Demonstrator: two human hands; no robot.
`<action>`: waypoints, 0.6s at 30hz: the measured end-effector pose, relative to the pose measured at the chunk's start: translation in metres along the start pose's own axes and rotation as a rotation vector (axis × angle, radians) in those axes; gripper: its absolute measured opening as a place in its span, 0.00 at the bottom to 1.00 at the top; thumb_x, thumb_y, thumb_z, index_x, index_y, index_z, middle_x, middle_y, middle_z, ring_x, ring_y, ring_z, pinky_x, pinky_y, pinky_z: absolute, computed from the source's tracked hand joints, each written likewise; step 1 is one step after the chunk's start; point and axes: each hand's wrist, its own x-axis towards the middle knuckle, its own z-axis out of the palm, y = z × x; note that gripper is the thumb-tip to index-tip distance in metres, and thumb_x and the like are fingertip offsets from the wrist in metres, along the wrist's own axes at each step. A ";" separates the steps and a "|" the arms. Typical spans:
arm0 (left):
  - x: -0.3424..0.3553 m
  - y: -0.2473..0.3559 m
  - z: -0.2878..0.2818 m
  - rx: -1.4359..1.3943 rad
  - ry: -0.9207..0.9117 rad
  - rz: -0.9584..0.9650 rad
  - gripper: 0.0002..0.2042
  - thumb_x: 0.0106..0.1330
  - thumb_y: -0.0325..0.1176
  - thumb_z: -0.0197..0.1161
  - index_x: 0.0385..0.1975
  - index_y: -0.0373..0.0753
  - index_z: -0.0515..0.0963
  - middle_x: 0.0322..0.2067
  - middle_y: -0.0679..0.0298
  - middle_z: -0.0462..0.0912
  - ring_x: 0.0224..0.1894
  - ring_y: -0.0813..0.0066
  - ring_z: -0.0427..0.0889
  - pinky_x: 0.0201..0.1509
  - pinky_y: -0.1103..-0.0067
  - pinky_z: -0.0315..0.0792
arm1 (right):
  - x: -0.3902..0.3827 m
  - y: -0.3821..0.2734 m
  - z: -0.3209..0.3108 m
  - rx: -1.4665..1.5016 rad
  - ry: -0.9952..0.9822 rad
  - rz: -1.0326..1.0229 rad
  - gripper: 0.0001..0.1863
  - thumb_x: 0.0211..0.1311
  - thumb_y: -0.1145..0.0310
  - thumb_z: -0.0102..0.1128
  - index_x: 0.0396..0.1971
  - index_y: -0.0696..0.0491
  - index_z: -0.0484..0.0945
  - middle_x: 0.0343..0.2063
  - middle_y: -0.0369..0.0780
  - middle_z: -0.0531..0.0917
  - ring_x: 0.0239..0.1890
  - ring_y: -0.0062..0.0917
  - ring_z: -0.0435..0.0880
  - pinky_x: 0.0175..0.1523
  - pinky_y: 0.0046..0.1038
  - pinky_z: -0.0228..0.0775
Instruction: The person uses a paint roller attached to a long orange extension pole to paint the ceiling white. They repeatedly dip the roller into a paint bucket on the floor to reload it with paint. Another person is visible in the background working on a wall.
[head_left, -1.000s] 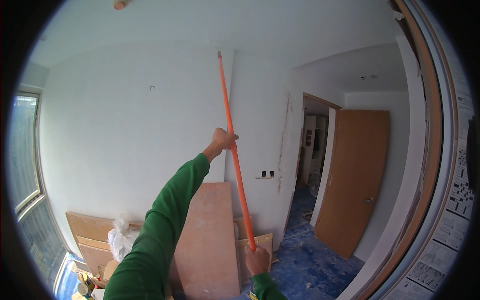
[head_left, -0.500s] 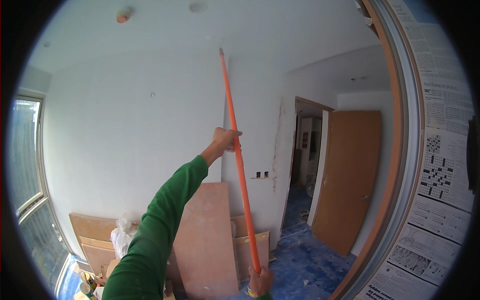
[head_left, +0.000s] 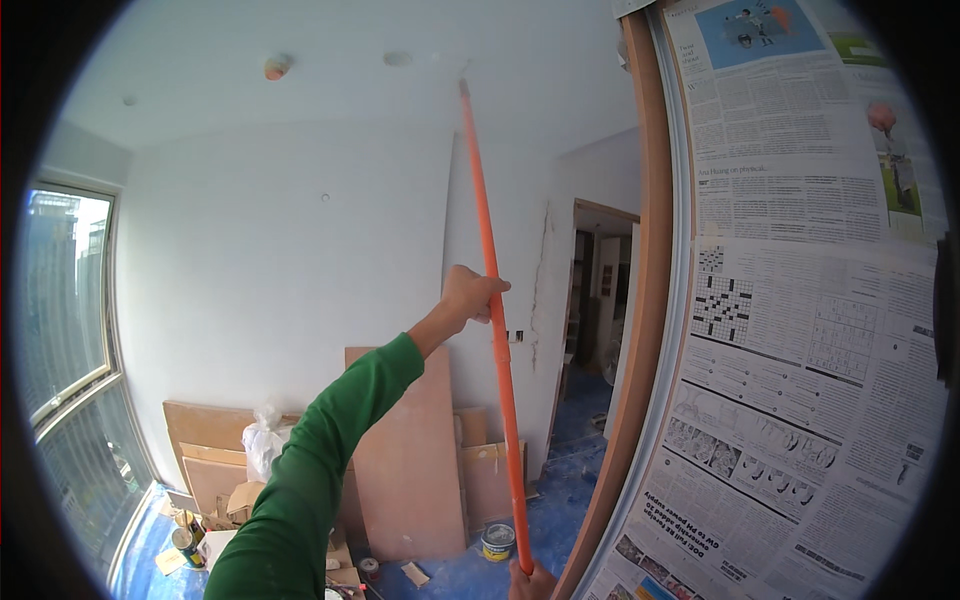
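My left hand (head_left: 473, 298), at the end of a green sleeve (head_left: 330, 440), is closed round a long orange pole (head_left: 484, 228) about midway up it. My right hand (head_left: 529, 582) grips the pole's lower end at the bottom edge of the view, partly cut off. The pole slants upward and away to a grey tip (head_left: 463, 87) that appears near a small patch on the white ceiling (head_left: 530, 50). I cannot tell whether the tip touches the ceiling.
A wooden frame (head_left: 638, 420) and newspaper-covered panel (head_left: 780, 400) stand close on the right, beside a doorway (head_left: 590, 310). Boards (head_left: 400, 480), a white plastic bag (head_left: 263, 445), a paint can (head_left: 497, 540) and cartons (head_left: 244, 500) lie along the far wall on blue sheeting. A window (head_left: 75, 300) is left.
The view has swung right and nearer the newspaper-covered panel, which now fills the right side and hides the wooden door. The pole's tip sits higher in view; both hands still grip it.
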 end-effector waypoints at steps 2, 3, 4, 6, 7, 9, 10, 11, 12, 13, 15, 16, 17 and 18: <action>-0.033 0.026 0.009 0.025 -0.017 0.011 0.14 0.55 0.31 0.69 0.16 0.25 0.77 0.17 0.51 0.79 0.15 0.68 0.79 0.18 0.77 0.77 | -0.023 0.011 -0.020 -0.042 0.004 0.004 0.19 0.63 0.53 0.56 0.33 0.57 0.82 0.24 0.52 0.82 0.26 0.44 0.82 0.33 0.41 0.71; -0.047 0.034 0.011 0.027 -0.027 0.017 0.14 0.55 0.32 0.69 0.17 0.25 0.78 0.17 0.51 0.79 0.15 0.68 0.79 0.18 0.78 0.77 | -0.034 0.018 -0.028 -0.077 0.004 -0.011 0.18 0.62 0.54 0.57 0.32 0.57 0.82 0.23 0.52 0.81 0.25 0.43 0.81 0.32 0.41 0.70; -0.058 0.038 0.014 0.040 -0.034 0.017 0.14 0.55 0.32 0.68 0.17 0.24 0.78 0.17 0.51 0.79 0.15 0.69 0.79 0.19 0.78 0.77 | -0.043 0.025 -0.032 -0.106 -0.006 -0.023 0.18 0.62 0.55 0.58 0.31 0.56 0.81 0.22 0.51 0.81 0.25 0.43 0.80 0.32 0.41 0.70; -0.079 0.046 0.020 0.057 -0.052 0.031 0.15 0.55 0.32 0.68 0.18 0.24 0.78 0.17 0.51 0.79 0.15 0.70 0.79 0.19 0.79 0.77 | -0.062 0.040 -0.041 -0.006 0.009 -0.033 0.17 0.61 0.56 0.59 0.30 0.56 0.81 0.20 0.49 0.79 0.23 0.38 0.78 0.30 0.39 0.68; -0.090 0.052 0.025 0.059 -0.065 0.045 0.15 0.55 0.32 0.68 0.18 0.23 0.78 0.17 0.52 0.80 0.16 0.71 0.79 0.19 0.79 0.77 | -0.072 0.048 -0.045 0.041 0.024 -0.037 0.16 0.61 0.56 0.60 0.29 0.56 0.80 0.19 0.49 0.78 0.22 0.36 0.76 0.29 0.38 0.67; -0.113 0.062 0.030 0.071 -0.058 0.086 0.15 0.56 0.33 0.67 0.17 0.24 0.78 0.16 0.54 0.79 0.15 0.72 0.78 0.19 0.79 0.74 | -0.087 0.059 -0.048 0.123 0.076 -0.084 0.15 0.60 0.57 0.61 0.27 0.56 0.79 0.18 0.46 0.76 0.21 0.31 0.73 0.29 0.37 0.65; -0.123 0.065 0.036 0.070 -0.053 0.113 0.16 0.56 0.34 0.67 0.16 0.25 0.78 0.14 0.56 0.78 0.13 0.73 0.77 0.18 0.78 0.72 | -0.092 0.068 -0.048 0.162 0.108 -0.104 0.15 0.60 0.58 0.62 0.26 0.56 0.79 0.17 0.44 0.76 0.21 0.28 0.72 0.28 0.36 0.65; -0.132 0.066 0.041 0.070 -0.047 0.140 0.16 0.56 0.34 0.67 0.15 0.26 0.77 0.12 0.58 0.76 0.12 0.74 0.75 0.17 0.77 0.70 | -0.098 0.092 -0.040 0.204 0.086 -0.073 0.14 0.59 0.59 0.63 0.26 0.56 0.78 0.17 0.42 0.75 0.21 0.27 0.71 0.28 0.35 0.64; -0.141 0.066 0.047 0.085 -0.063 0.152 0.16 0.57 0.34 0.66 0.16 0.26 0.78 0.13 0.58 0.77 0.12 0.74 0.75 0.18 0.77 0.71 | -0.101 0.119 -0.032 0.241 0.073 -0.043 0.14 0.59 0.60 0.64 0.25 0.56 0.78 0.17 0.40 0.75 0.21 0.26 0.71 0.28 0.33 0.64; -0.148 0.066 0.052 0.100 -0.075 0.165 0.16 0.58 0.35 0.66 0.18 0.25 0.78 0.13 0.59 0.77 0.13 0.75 0.75 0.18 0.77 0.71 | -0.098 0.126 -0.032 0.278 0.058 -0.018 0.14 0.59 0.61 0.64 0.24 0.56 0.77 0.17 0.38 0.75 0.21 0.24 0.70 0.27 0.32 0.64; -0.165 0.062 0.056 0.127 -0.076 0.167 0.16 0.60 0.35 0.65 0.20 0.25 0.79 0.14 0.59 0.78 0.14 0.76 0.76 0.19 0.78 0.71 | -0.108 0.127 -0.043 0.177 0.104 -0.057 0.12 0.58 0.63 0.66 0.25 0.56 0.77 0.17 0.34 0.74 0.22 0.22 0.69 0.27 0.30 0.63; -0.175 0.067 0.058 0.135 -0.074 0.170 0.16 0.60 0.35 0.64 0.20 0.25 0.79 0.14 0.60 0.78 0.14 0.76 0.76 0.20 0.77 0.71 | -0.111 0.120 -0.049 0.132 0.132 -0.078 0.11 0.57 0.65 0.67 0.25 0.56 0.77 0.18 0.32 0.73 0.22 0.20 0.69 0.26 0.28 0.63; -0.184 0.070 0.060 0.143 -0.072 0.174 0.15 0.61 0.35 0.64 0.21 0.25 0.80 0.14 0.60 0.78 0.15 0.76 0.76 0.21 0.77 0.71 | -0.111 0.132 -0.049 0.223 0.064 0.012 0.11 0.57 0.65 0.68 0.26 0.56 0.77 0.18 0.31 0.73 0.22 0.19 0.69 0.26 0.27 0.62; -0.192 0.072 0.063 0.146 -0.067 0.192 0.15 0.61 0.35 0.64 0.22 0.26 0.79 0.14 0.60 0.78 0.15 0.76 0.75 0.22 0.77 0.71 | -0.115 0.153 -0.049 0.317 -0.006 0.102 0.10 0.57 0.66 0.68 0.27 0.56 0.78 0.19 0.30 0.72 0.22 0.19 0.68 0.26 0.27 0.62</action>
